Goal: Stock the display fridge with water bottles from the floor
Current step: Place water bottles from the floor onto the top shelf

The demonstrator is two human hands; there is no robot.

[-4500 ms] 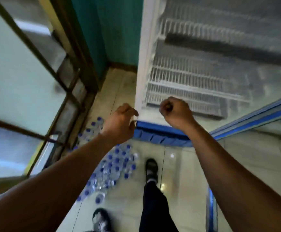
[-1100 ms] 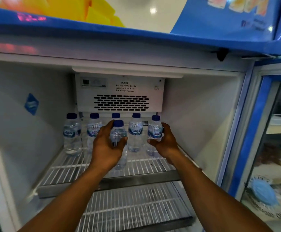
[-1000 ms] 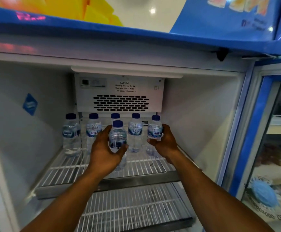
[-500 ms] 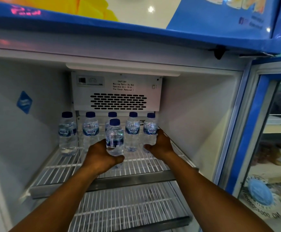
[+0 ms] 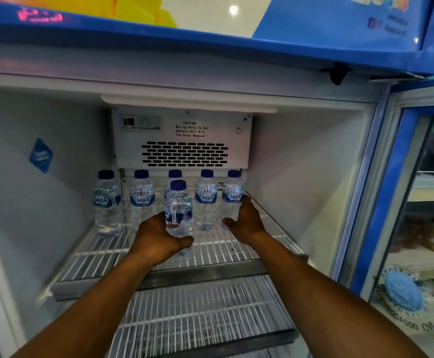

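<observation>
Fingers of the left hand (image 5: 156, 241) are curled round the lower half of the front bottle (image 5: 179, 210), thumb across its near side. The bottle is upright, blue cap up and barcode toward the camera, just ahead of the middle of the back row. Whether its base is down on the wires is hard to tell behind the thumb. The right hand (image 5: 246, 223) cups the foot of the far-right bottle (image 5: 232, 200), thumb in front and the fingers wrapped round behind it. That bottle stands upright at the right end of the back row, on the top shelf (image 5: 102, 254) of the display fridge (image 5: 301, 177). Three labelled bottles (image 5: 142, 200) of that row show plainly, and a fifth is mostly hidden behind the front bottle. Above them sits the vented fan cover (image 5: 184, 153) with its caution print, and a blue sticker (image 5: 41, 155) marks the left wall. A lower shelf (image 5: 197, 313) carries nothing visible. The glass door (image 5: 391, 202) stands open at right.
</observation>
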